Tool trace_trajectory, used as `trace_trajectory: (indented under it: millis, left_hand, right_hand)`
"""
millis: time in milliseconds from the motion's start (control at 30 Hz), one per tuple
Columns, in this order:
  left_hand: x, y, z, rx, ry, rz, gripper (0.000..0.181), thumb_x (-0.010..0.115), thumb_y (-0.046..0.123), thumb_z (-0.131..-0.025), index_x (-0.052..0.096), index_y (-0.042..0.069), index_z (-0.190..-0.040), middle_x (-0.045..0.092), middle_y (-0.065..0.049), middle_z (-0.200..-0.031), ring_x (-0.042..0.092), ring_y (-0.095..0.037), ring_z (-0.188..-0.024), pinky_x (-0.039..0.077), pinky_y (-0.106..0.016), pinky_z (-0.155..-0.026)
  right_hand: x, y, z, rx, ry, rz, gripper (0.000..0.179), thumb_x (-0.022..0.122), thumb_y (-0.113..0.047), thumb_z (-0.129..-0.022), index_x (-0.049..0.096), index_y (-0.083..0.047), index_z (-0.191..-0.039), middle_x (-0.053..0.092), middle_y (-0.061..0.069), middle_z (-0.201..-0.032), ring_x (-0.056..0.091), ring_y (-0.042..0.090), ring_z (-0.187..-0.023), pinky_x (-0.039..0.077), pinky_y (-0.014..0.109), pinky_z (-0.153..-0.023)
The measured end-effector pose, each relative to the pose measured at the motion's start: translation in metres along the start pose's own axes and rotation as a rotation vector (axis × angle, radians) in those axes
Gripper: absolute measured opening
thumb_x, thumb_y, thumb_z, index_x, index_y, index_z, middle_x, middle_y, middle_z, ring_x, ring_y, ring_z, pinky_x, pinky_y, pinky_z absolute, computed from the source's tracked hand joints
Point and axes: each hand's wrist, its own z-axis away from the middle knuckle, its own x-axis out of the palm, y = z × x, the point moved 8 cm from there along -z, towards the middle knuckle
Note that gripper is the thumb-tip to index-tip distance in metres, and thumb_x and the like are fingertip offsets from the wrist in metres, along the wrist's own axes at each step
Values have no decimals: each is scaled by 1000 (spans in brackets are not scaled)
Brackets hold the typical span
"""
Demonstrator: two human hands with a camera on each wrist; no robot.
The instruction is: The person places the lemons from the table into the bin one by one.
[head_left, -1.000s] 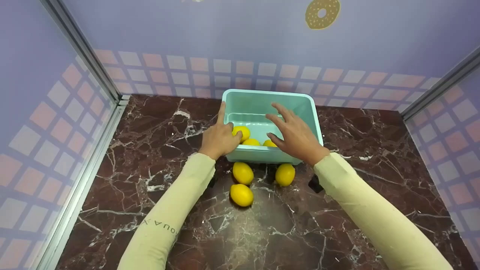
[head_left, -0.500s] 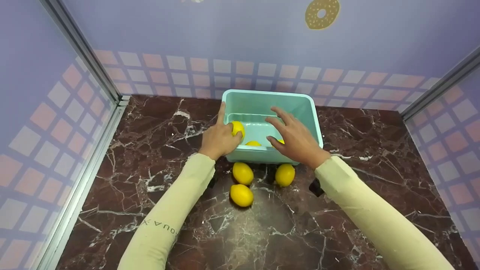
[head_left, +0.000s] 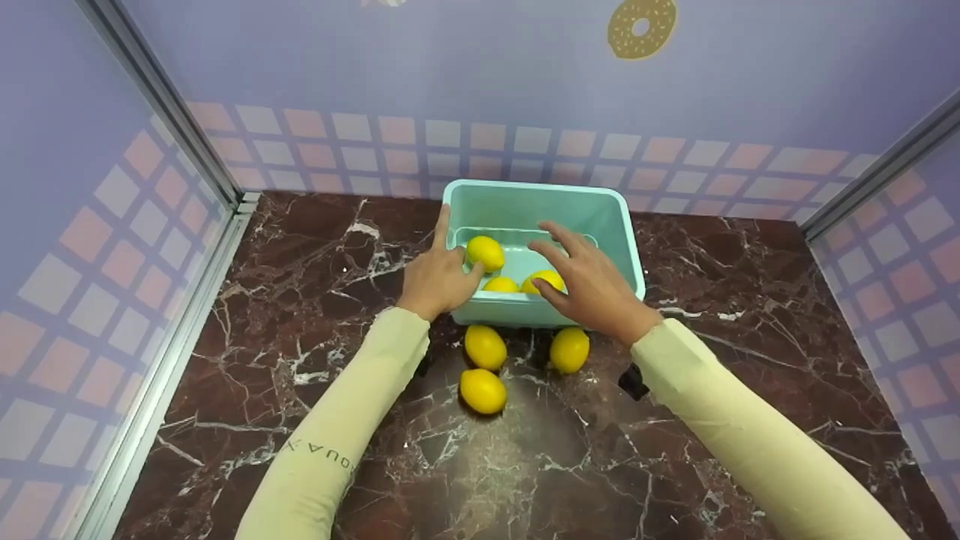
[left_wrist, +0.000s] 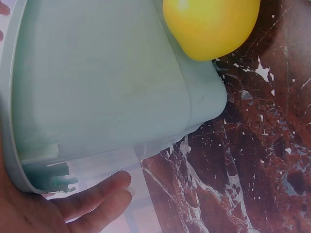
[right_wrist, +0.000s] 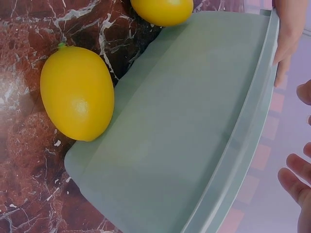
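A pale green plastic bin (head_left: 517, 309) stands on the marble tabletop with several lemons inside; one lemon (head_left: 486, 253) lies at its left, two others (head_left: 542, 283) near the front wall. My left hand (head_left: 439, 281) holds the bin's left rim, thumb over the inside, index finger pointing forward along the edge. In the left wrist view, fingers (left_wrist: 99, 199) show outside the bin wall. Over the right part of the bin hovers my right hand (head_left: 596, 281), fingers spread and loosely bent, holding nothing. The right wrist view shows its fingertips (right_wrist: 291, 170) apart from the rim.
In front of the bin are three more lemons: one at right (head_left: 570, 350), one at left (head_left: 486, 347), and one nearer me (head_left: 483, 391). The back wall (head_left: 525, 142) stands close behind the bin, with side panels left and right.
The lemons in the bin have rolled about; the left one shifted left, then back right. My right hand has dipped slightly toward me. The left hand and bin have stayed put.
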Motion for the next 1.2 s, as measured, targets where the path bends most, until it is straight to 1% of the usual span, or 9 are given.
trace_trajectory:
  millis: [67, 167, 267, 500, 633, 667, 767, 900, 1200]
  left_hand:
    - [1, 0, 0, -5, -8, -1, 46, 40, 46, -94, 69, 10, -95, -9, -2, -165, 57, -23, -61, 45, -35, -55]
    - [1, -1, 1, -13, -18, -12, 50, 41, 46, -93, 69, 7, -107, -10, -1, -165, 58, -24, -65, 47, -37, -59]
    - [2, -1, 1, -15, -23, -19, 51, 42, 46, -94, 68, 6, -113, -11, 0, -165, 59, -26, -67, 48, -38, -61]
    - [2, -1, 0, -17, -19, -19, 49, 42, 47, -94, 69, 7, -104, -11, 0, -165, 59, -25, -69, 49, -38, -63]
    - [3, -1, 0, -19, -28, -22, 54, 40, 47, -94, 67, 6, -116, -12, 0, -164, 60, -25, -69, 50, -38, -63]
    - [3, -1, 0, -18, -28, -23, 55, 39, 48, -94, 67, 7, -117, -12, 0, -164, 59, -25, -69, 49, -38, -63]
    - [2, -1, 0, -11, -19, -17, 53, 39, 47, -95, 68, 8, -115, -10, -1, -165, 58, -25, -65, 47, -37, -59]
    - [2, 0, 0, 3, -2, -5, 49, 39, 46, -95, 70, 9, -105, -8, -2, -165, 55, -23, -59, 43, -35, -53]
    - [3, -1, -1, 0, -19, -7, 48, 42, 45, -94, 68, 8, -107, -11, -1, -165, 55, -23, -61, 44, -35, -56]
  right_hand:
    - [1, -1, 1, -1, -4, -8, 50, 62, -30, -94, 50, -13, -138, 37, 13, -152, 47, 34, -131, 40, 53, -106]
    - [1, -3, 3, -8, -5, -20, 49, 62, -31, -94, 51, -12, -138, 38, 13, -151, 46, 33, -132, 42, 51, -105]
    - [1, -5, 4, -17, 0, -18, 50, 63, -31, -93, 51, -11, -137, 40, 13, -150, 47, 33, -131, 43, 51, -104]
    - [1, -6, 9, -16, 0, -27, 49, 63, -30, -93, 52, -12, -137, 42, 12, -149, 49, 31, -128, 44, 49, -103]
    - [1, -6, 12, -25, 11, -25, 48, 63, -30, -93, 53, -13, -136, 43, 12, -148, 51, 30, -125, 46, 48, -100]
    - [1, -6, 13, -28, 12, -25, 48, 63, -30, -93, 53, -13, -136, 43, 12, -147, 52, 30, -125, 46, 48, -100]
    - [0, -7, 16, -35, 13, -11, 48, 63, -30, -93, 52, -13, -136, 43, 12, -148, 51, 30, -125, 46, 48, -99]
    - [-1, -7, 22, -33, 11, -9, 48, 63, -31, -93, 52, -14, -137, 43, 11, -148, 51, 30, -126, 46, 48, -100]
    - [-4, -9, 27, -56, 26, -18, 46, 64, -30, -93, 53, -15, -135, 43, 12, -147, 51, 31, -124, 46, 50, -100]
